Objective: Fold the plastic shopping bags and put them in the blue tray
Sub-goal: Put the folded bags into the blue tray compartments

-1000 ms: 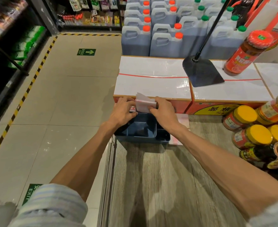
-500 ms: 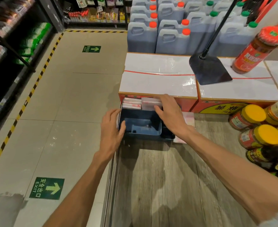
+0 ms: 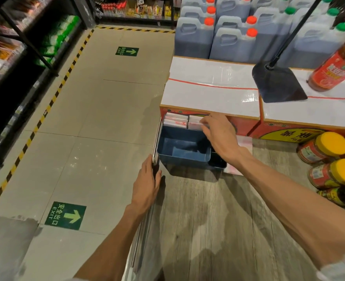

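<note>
Wood-grain counter [image 3: 218, 230]; right hand [image 3: 221, 136] presses glossy folded bags [image 3: 195, 123], blue tray [image 3: 184, 149]

hands: 2, left hand [image 3: 147, 185], right hand [image 3: 218, 136]
blue tray [image 3: 184, 159]: 1
folded bag stacks [image 3: 175, 121]: 2
exit floor signs [image 3: 65, 215]: 2
yellow-lid jars [image 3: 321, 147]: several, partly cut off

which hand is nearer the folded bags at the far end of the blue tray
Right. The right hand reaches over the blue tray, fingertips on the folded bags. The left hand rests on the counter edge, short of the tray's near corner.
</note>
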